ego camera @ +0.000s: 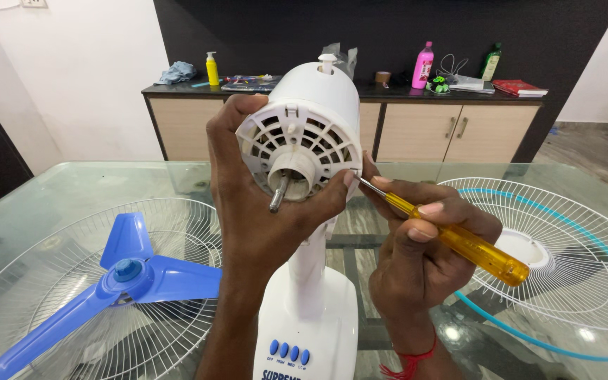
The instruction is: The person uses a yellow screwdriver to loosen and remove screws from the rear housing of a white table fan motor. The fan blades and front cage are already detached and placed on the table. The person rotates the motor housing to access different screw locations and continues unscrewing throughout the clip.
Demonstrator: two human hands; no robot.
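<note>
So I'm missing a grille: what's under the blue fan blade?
A white wire grille lies flat on the glass table under the blue fan blade. The blade hides the grille's centre.

My one camera sits on my head, tilted down and forward across the glass table (72, 186); it is close to my left hand (255, 211) and right hand (423, 246), which fill the centre at arm's reach; farther off it faces the sideboard (416, 130) against the dark wall (388, 28); no second view shares any of this.
</note>
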